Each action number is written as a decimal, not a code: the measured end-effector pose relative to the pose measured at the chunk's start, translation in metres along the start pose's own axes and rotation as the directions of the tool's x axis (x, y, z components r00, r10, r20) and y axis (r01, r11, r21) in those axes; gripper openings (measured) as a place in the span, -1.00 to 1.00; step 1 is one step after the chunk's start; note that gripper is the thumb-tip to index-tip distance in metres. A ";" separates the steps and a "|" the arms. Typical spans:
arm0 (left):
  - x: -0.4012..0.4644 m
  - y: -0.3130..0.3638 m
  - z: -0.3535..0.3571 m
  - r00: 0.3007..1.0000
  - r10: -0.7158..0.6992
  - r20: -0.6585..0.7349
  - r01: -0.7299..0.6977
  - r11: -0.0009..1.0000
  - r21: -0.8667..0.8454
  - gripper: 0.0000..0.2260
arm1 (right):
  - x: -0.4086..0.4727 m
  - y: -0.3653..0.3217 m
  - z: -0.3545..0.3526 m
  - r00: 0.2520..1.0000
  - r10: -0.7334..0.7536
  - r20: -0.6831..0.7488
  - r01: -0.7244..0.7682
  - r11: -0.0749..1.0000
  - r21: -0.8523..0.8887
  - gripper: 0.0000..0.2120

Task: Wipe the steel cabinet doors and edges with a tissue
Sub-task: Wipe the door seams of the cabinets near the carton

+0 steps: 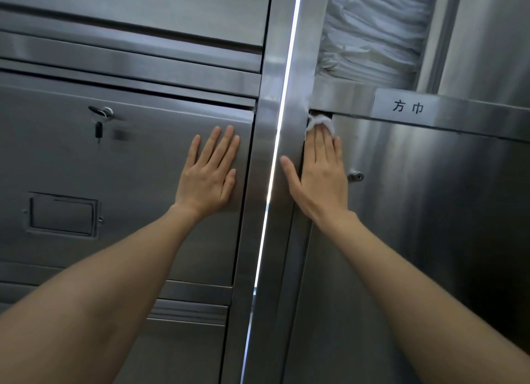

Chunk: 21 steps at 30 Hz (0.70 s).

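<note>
Head view: our left hand point(208, 180) lies flat, fingers straight, on the left door point(129, 168); our right hand point(321, 171), fingers straight, presses the tissue point(321, 123) against the right door's point(415, 211) top-left corner.

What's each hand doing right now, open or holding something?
Left hand: open, flat on the left cabinet door, holding nothing.
Right hand: open, straight fingers pressing the tissue against the right cabinet door's top edge.

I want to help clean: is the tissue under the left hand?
No, the tissue sits under the right hand's fingertips; the left hand lies bare on steel.
</note>
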State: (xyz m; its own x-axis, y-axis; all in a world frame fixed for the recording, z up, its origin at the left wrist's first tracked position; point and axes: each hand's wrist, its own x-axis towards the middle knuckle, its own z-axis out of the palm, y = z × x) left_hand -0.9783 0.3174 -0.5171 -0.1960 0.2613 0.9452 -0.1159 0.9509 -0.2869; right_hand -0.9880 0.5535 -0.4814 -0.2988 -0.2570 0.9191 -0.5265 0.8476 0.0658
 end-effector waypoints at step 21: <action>-0.001 -0.002 0.003 1.000 0.002 0.019 -0.002 1.000 -0.004 -0.45 | -0.111 0.013 0.031 0.982 -0.175 0.076 0.183 0.976 -0.114 -0.35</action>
State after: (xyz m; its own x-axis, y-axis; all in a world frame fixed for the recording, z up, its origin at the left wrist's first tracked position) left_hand -0.9806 0.3149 -0.5183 -0.2145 0.2604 0.9414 -0.1113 0.9510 -0.2884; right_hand -0.9863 0.5788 -0.5940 -0.2617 -0.4359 0.8611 -0.4777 0.8338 0.2768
